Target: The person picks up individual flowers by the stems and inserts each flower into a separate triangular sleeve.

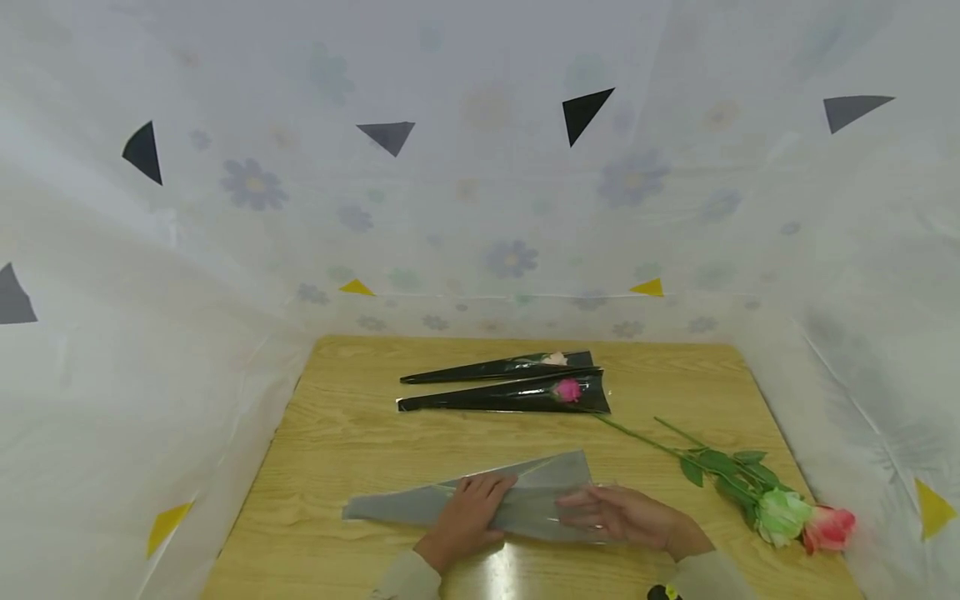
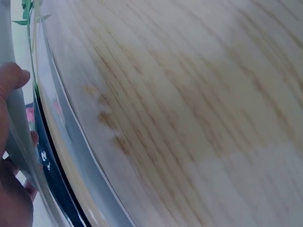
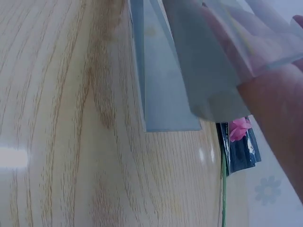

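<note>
Your left hand (image 1: 468,515) grips a grey sleeve (image 1: 405,505), your relaxed right hand (image 1: 633,518) at its mouth, two flowers (image 1: 567,390) beyond already wrapped, two roses (image 1: 782,515) rightward still bare.

near flower sleeve (image 1: 534,507) kinda smoky grey, far sleeves (image 1: 487,397) black, tabletop (image 1: 337,450) yellowy woodgrain, roses on the right (image 1: 782,515) pale green and pinky-red
</note>
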The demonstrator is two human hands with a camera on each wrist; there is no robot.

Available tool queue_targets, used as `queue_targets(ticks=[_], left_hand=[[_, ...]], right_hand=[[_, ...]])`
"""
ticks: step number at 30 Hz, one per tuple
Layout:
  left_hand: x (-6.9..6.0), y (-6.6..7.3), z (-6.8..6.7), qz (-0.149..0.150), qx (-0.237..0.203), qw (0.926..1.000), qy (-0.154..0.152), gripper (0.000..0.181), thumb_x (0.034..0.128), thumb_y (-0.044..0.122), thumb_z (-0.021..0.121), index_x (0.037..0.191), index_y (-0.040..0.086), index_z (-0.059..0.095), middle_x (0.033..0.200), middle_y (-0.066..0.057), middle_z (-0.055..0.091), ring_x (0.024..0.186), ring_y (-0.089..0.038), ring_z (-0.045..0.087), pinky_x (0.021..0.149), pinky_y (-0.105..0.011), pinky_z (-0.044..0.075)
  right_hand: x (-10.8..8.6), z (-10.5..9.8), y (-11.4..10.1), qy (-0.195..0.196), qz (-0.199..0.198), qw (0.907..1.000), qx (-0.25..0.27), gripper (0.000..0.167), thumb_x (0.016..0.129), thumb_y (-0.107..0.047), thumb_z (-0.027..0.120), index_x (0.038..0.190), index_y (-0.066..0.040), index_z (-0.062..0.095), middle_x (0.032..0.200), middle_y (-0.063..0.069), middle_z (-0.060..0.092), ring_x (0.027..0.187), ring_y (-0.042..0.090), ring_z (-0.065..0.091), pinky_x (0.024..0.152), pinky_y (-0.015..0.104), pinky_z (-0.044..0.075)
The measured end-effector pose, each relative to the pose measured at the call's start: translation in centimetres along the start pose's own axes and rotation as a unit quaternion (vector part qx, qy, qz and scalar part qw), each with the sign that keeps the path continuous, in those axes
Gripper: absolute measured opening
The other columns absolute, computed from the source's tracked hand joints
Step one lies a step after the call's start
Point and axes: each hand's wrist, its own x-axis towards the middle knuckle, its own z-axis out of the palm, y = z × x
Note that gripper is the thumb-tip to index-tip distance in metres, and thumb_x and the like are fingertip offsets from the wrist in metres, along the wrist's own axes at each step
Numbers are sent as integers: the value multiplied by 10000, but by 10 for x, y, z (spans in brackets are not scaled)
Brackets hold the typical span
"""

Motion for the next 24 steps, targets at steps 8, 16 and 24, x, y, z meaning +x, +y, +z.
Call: queue_targets(ticks=[8,16,24], left_hand=[[-6,-13,0,-52,185,9996,183,617,741,385,736,1282,194,509,1179,73,528,1026,-112,504,845,-342,386],[-18,-36,-11,-509,73,9986,142,588,746,341,735,1267,184,512,1119,71,538,1000,-128,506,829,-371,377],[-28,-46,-17,-771,-213,9968,77,536,774,307,700,1260,180,514,1139,53,547,1023,-156,507,836,-410,378]], right_hand=[[-7,-1,-7,10,-125,9999,-77,545,1019,-257,-24,1471,-4,144,1517,192,103,1327,373,274,1076,476,187],[-24,-19,-21,2273,-762,9468,-2146,459,1042,-227,243,1359,80,369,1360,287,390,1169,404,476,956,436,395],[-69,-41,-29,5077,34,6053,-6131,244,883,-26,592,1111,60,600,1055,227,622,944,385,595,741,485,489]])
